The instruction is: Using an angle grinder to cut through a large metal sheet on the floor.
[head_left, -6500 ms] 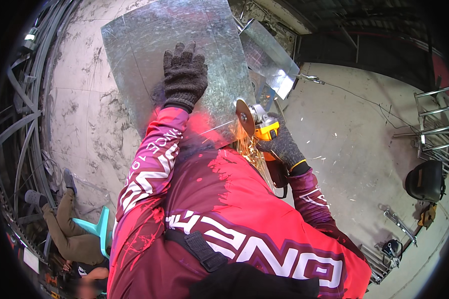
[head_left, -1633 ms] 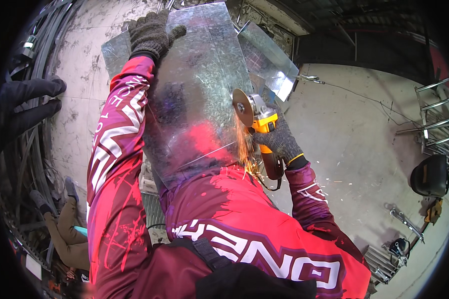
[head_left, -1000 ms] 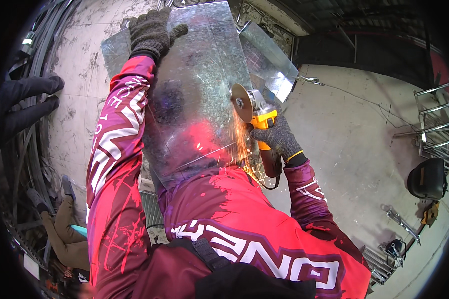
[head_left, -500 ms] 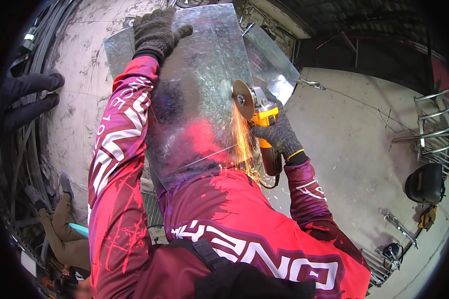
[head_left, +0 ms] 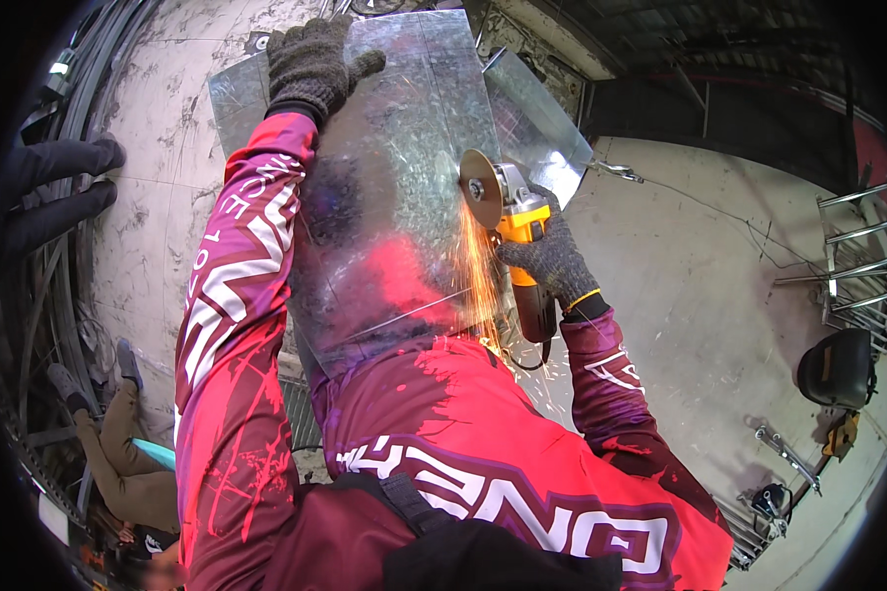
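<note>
My right hand (head_left: 554,258), in a dark knitted glove, is wrapped round the body of a yellow and black angle grinder (head_left: 524,222). The grinder's brown cutting disc (head_left: 480,189) stands on edge against the right side of a shiny sheet of metal (head_left: 394,148). Orange sparks (head_left: 478,276) stream from the disc down toward my body. At the sheet's far left end, my left hand (head_left: 310,71), gloved too, lies flat on the metal with fingers stretched out and thumb apart. The sheet's near end reaches my lap.
A second metal piece (head_left: 537,123) lies beside the sheet's far right edge. Long metal profiles (head_left: 69,108) line the left, where another person's legs (head_left: 64,187) show; someone else (head_left: 133,443) sits lower left. At right are a metal rack (head_left: 857,246) and a black welding helmet (head_left: 836,366).
The grinder and my right hand have shifted very slightly toward my body along the sheet's edge. Sparks keep streaming, and my left hand stays on the sheet.
</note>
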Demonstrator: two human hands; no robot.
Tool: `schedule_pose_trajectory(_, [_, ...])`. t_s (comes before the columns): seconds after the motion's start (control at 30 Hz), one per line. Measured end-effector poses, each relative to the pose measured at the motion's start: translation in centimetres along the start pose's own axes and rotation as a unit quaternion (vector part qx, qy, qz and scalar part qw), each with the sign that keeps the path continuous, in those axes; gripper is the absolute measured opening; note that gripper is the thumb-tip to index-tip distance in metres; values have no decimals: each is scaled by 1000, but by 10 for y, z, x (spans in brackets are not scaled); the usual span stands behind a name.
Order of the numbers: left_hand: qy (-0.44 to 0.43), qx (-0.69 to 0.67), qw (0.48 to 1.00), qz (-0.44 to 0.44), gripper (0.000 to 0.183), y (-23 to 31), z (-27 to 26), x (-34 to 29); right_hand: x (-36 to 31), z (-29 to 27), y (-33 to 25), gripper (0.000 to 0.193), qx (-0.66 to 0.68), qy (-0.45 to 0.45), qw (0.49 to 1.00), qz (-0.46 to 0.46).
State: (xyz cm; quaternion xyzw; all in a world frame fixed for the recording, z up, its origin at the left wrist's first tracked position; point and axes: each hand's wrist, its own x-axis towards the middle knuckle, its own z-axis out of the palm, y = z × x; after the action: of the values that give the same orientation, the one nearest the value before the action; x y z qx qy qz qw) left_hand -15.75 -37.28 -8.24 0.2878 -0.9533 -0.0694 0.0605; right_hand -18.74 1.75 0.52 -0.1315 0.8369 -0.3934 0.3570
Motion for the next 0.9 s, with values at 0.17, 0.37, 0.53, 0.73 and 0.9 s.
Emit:
schedule_pose_trajectory(0.17, [-14,-12,1000,-3,87,2,0,0,0,4,-23,90,23,0,1000,12])
schedule_pose_trajectory(0.37, [-22,-8,1000,-2,87,6,-10,-1,9,-1,-11,92,11,-30,999,-18])
schedule_pose_trajectory(0.53, [4,-11,1000,6,86,2,-3,-2,13,1,-9,95,-57,3,996,-63])
schedule_pose_trajectory(0.73, [24,-26,999,12,85,4,0,-1,11,2,-28,94,57,-18,998,-11])
schedule_pose_trajectory(0.9, [25,-27,999,10,86,3,-2,-3,21,2,-27,92,10,-3,1000,4])
